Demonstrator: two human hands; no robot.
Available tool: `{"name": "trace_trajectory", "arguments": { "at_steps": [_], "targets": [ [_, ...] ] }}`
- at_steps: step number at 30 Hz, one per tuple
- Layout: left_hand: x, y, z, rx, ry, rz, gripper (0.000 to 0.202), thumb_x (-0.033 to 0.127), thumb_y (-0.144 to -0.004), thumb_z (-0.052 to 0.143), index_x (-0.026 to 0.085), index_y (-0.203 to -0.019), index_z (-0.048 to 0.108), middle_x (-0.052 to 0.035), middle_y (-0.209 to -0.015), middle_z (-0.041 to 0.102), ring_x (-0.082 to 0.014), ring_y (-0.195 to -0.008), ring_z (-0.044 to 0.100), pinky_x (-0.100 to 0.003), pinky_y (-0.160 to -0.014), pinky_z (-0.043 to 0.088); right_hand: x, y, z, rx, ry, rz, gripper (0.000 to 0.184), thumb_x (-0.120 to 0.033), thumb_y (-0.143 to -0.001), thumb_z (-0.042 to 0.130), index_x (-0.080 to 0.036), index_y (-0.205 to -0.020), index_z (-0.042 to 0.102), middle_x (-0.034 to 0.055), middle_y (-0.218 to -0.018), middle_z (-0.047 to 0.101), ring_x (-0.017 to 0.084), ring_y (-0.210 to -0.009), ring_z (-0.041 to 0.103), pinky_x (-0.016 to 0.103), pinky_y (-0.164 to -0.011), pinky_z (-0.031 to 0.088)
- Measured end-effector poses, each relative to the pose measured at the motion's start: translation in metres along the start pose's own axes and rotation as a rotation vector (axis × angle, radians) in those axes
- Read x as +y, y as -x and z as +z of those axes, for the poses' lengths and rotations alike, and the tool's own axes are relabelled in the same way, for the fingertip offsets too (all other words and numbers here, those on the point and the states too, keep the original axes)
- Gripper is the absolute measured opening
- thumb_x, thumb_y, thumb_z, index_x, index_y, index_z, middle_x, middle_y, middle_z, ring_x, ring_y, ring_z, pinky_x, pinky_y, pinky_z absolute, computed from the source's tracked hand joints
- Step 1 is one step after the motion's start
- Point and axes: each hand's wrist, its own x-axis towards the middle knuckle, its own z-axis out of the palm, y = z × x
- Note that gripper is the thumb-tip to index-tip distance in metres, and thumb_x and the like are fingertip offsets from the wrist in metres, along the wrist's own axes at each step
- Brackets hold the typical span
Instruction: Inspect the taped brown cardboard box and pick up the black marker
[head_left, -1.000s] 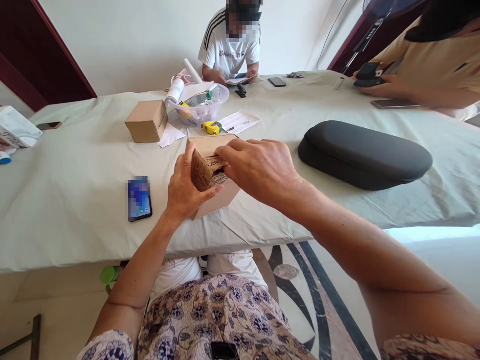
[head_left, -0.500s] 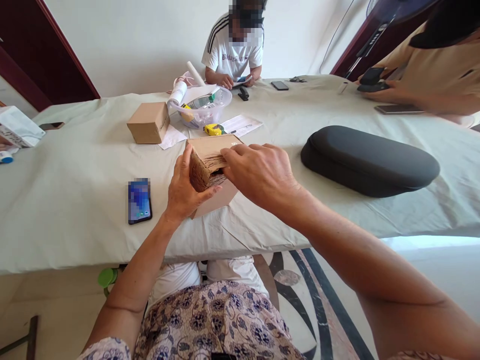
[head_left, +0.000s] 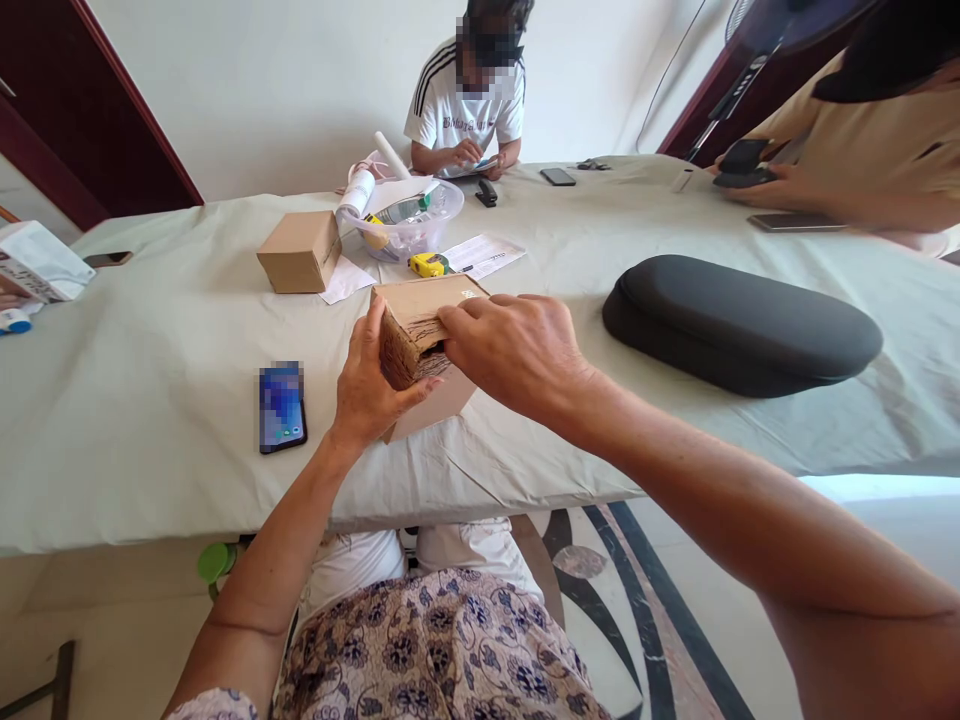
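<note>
Between my hands, close to the near edge of the table, is a brown cardboard box (head_left: 424,298) with a torn, ragged end and a dark gap in it. My left hand (head_left: 365,390) grips that end, fingers up its far side and thumb along the lower edge. My right hand (head_left: 517,343) pinches the upper torn edge beside the gap; its fingertips are partly hidden inside the opening. What the box contains cannot be seen. A phone (head_left: 283,408) with its screen lit lies left of my left hand.
A second cardboard box (head_left: 298,250), a clear plastic basin (head_left: 450,205) of odds and ends, a yellow tape measure (head_left: 427,265) and a printed paper (head_left: 491,252) lie beyond. A long black case (head_left: 742,320) is at right. One person (head_left: 469,125) sits opposite, another (head_left: 885,140) at right.
My right hand has shifted very slightly left along the torn edge, still pinching it. My left hand keeps its grip. The person opposite has raised a hand over a phone.
</note>
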Motion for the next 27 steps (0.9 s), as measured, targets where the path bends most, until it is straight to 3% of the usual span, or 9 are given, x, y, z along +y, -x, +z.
{"name": "trace_trajectory", "arguments": {
  "at_steps": [2,6,11,14,17,20,23,27],
  "targets": [
    [-0.001,0.000,-0.001,-0.005,0.008,-0.004,0.116,0.068,-0.069,0.082,0.038,-0.161,0.017,-0.0147,-0.167,0.031,-0.0373,-0.145,0.045,-0.048,-0.107,0.052,0.005,-0.001,0.000,-0.004,-0.028,0.017,0.032,-0.017,-0.097,0.043,-0.017,-0.104,0.074,0.0136,-0.099,0.079,0.023,-0.084,0.070,0.031,-0.063,0.032],
    [-0.013,0.001,-0.007,-0.006,0.091,-0.048,0.115,0.065,-0.072,0.082,0.040,-0.161,0.014,-0.0133,-0.170,0.027,-0.0360,-0.151,0.039,-0.051,-0.112,0.048,0.018,0.004,-0.001,-0.008,-0.191,-0.093,0.033,-0.031,-0.100,0.048,-0.020,-0.118,0.073,0.0113,-0.110,0.079,0.025,-0.092,0.072,0.031,-0.068,0.042],
    [-0.034,0.000,-0.015,-0.099,0.222,-0.082,0.112,0.060,-0.078,0.079,0.043,-0.162,0.007,-0.0114,-0.173,0.020,-0.0338,-0.155,0.035,-0.051,-0.113,0.048,0.035,0.019,0.018,0.214,-0.419,-0.049,0.037,-0.036,-0.100,0.049,-0.021,-0.127,0.070,0.0122,-0.126,0.075,0.026,-0.101,0.073,0.036,-0.078,0.053],
    [-0.032,0.000,-0.020,-0.099,0.192,-0.038,0.107,0.059,-0.082,0.076,0.041,-0.162,0.008,-0.0112,-0.174,0.017,-0.0332,-0.157,0.029,-0.049,-0.115,0.047,0.041,0.025,0.037,0.293,-0.501,-0.002,0.042,-0.039,-0.098,0.054,-0.021,-0.134,0.065,0.0141,-0.134,0.071,0.029,-0.106,0.072,0.041,-0.083,0.058],
    [-0.015,-0.002,-0.033,-0.001,0.035,0.045,0.091,0.052,-0.089,0.070,0.036,-0.162,0.018,-0.0121,-0.170,0.026,-0.0319,-0.157,0.028,-0.051,-0.121,0.040,0.043,0.028,0.054,0.309,-0.573,0.022,0.049,-0.043,-0.096,0.057,-0.022,-0.141,0.059,0.0155,-0.140,0.066,0.031,-0.111,0.071,0.045,-0.085,0.060],
    [0.005,-0.008,-0.048,0.081,-0.155,0.136,0.059,0.037,-0.095,0.062,0.029,-0.150,0.043,-0.0120,-0.159,0.045,-0.0284,-0.149,0.043,-0.048,-0.120,0.041,0.041,0.029,0.067,0.275,-0.642,0.054,0.055,-0.044,-0.094,0.058,-0.023,-0.145,0.054,0.0154,-0.140,0.066,0.032,-0.108,0.073,0.047,-0.086,0.062],
    [0.018,-0.014,-0.054,0.072,-0.324,0.230,0.030,0.027,-0.094,0.060,0.025,-0.124,0.064,-0.0102,-0.139,0.061,-0.0257,-0.131,0.059,-0.044,-0.114,0.048,0.036,0.029,0.077,0.248,-0.712,0.072,0.057,-0.043,-0.094,0.059,-0.022,-0.147,0.051,0.0146,-0.137,0.069,0.030,-0.105,0.074,0.047,-0.086,0.062],
    [0.019,-0.014,-0.049,0.070,-0.436,0.257,0.015,0.022,-0.092,0.063,0.025,-0.105,0.070,-0.0082,-0.119,0.068,-0.0244,-0.113,0.065,-0.041,-0.101,0.055,0.031,0.028,0.085,0.271,-0.768,0.083,0.054,-0.039,-0.094,0.058,-0.023,-0.145,0.052,0.0136,-0.137,0.069,0.028,-0.100,0.075,0.045,-0.084,0.064]
  ]
}}
